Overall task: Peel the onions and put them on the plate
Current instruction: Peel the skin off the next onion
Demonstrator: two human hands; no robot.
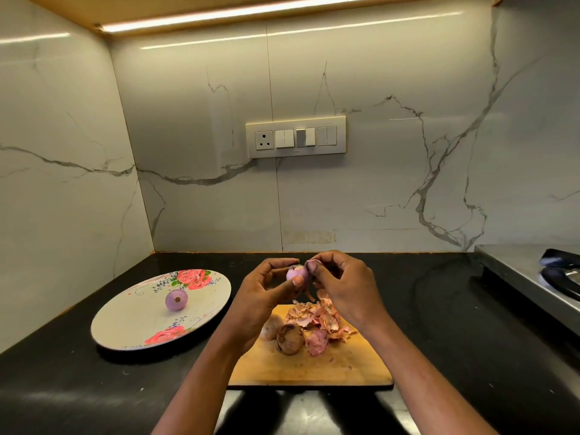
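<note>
**Item count**

Onions: 4 total. 1 peeled on the plate (pixel 131 321), 1 in the hands, 2 unpeeled on the cutting board (pixel 314 368) (one partly hidden by the left wrist). Plates: 1. Boards: 1. Peel piles: 1. Hands: 2. Switch panels: 1.

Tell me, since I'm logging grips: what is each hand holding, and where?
Left hand grips the small purple half-peeled onion around its sides; right hand pinches a loose skin flap at its top.
</note>
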